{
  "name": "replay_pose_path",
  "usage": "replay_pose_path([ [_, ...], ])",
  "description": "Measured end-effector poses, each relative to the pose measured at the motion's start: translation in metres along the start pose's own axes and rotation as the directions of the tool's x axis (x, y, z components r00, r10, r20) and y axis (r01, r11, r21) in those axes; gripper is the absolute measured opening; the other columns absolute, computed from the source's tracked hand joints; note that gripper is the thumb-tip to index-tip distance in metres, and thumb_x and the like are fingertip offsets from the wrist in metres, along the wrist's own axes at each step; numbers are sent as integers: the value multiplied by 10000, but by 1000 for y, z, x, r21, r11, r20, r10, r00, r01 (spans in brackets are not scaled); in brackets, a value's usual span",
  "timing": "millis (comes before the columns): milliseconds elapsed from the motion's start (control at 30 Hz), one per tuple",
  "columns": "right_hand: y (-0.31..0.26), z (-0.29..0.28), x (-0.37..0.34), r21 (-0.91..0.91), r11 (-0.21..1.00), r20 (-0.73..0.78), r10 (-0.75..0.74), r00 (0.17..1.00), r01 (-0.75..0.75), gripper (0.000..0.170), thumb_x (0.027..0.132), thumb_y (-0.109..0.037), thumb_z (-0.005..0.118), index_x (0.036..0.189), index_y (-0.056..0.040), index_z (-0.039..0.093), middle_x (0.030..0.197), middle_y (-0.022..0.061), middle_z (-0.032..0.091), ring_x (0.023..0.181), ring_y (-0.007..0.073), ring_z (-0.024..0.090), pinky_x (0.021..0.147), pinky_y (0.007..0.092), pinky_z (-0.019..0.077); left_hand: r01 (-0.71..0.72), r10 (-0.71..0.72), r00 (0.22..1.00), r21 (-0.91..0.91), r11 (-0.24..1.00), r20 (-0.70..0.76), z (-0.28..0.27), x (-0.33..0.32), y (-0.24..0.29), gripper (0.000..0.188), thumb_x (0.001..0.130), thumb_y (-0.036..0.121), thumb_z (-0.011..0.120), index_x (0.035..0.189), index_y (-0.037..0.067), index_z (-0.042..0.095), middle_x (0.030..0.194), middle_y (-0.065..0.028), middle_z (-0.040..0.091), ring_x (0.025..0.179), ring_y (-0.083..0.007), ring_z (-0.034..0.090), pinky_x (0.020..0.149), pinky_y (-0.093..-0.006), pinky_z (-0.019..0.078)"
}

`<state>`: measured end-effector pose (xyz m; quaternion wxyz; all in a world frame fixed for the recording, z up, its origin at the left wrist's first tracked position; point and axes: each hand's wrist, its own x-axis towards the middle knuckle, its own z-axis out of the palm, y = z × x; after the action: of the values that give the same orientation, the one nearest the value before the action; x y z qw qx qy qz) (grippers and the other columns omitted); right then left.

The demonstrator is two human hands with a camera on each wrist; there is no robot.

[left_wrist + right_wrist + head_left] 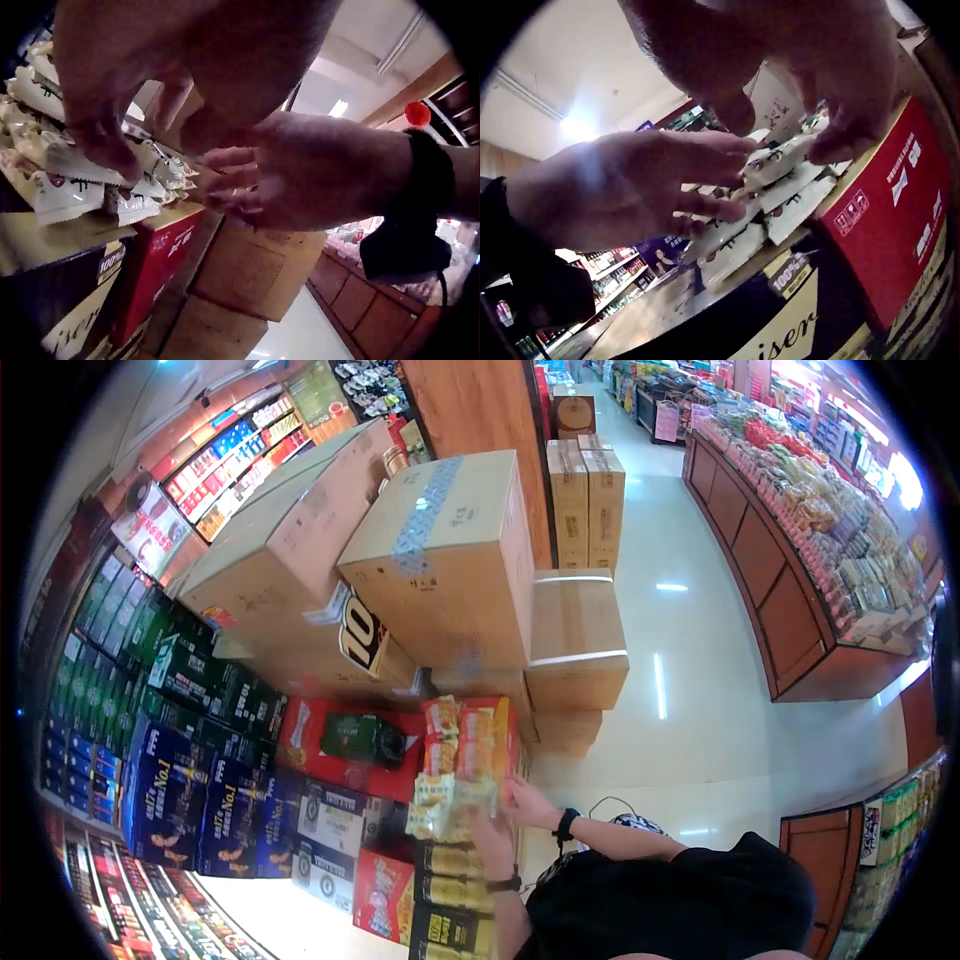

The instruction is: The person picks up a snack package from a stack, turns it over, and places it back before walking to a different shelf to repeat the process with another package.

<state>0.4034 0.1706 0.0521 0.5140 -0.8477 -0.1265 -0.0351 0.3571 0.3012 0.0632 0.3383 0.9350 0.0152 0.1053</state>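
Small white snack packets lie in overlapping rows on stacked boxes, at the near end of a display of red-and-orange packets. My left hand reaches over the white packets; in the right wrist view its extended fingers rest along their edges. From the other side comes my right hand, fingertips right at the packets near the red box. Seen from the left wrist, the right hand's fingers are spread and loosely bent. Both hands are close together, partly covering the packets.
Black-and-gold beer boxes stand below the packets. Large cardboard cartons are stacked beyond, with a price sign on them. Blue beer boxes stand left. An aisle runs right, beside a wooden produce counter.
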Motion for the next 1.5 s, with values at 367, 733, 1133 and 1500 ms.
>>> replay_pose_path([
  [367,3,6,17,157,985,209,43,977,-77,386,847,-268,652,1097,-8,514,814,178,605,737,327,616,652,409,487,87,-87,996,58,995,-2,10,9,-14,590,770,52,660,1311,13,428,1352,-287,319,1217,-444,394,1010,-437,353],
  [733,-7,13,-15,284,921,229,205,952,-266,327,873,-285,643,988,-23,485,849,107,567,776,199,550,719,331,470,-124,125,991,-20,992,43,-25,-22,3,523,824,241,683,1241,-1,480,1264,-184,420,1084,-367,515,848,-393,486],
  [1133,-57,-86,-135,207,864,244,410,879,-460,355,891,-209,580,1203,-53,514,856,61,613,758,128,611,645,273,495,308,0,903,-647,697,430,-24,-82,27,389,901,162,617,1231,0,490,1048,-114,591,900,-173,579,761,-291,482],
  [1500,-144,-133,-267,178,831,-145,552,821,-527,551,914,-204,590,1348,-3,317,746,53,539,645,116,529,558,268,436,381,310,586,-592,710,749,-55,-133,114,297,921,173,596,1130,-19,509,1017,-96,624,893,-132,587,784,-274,482],
])
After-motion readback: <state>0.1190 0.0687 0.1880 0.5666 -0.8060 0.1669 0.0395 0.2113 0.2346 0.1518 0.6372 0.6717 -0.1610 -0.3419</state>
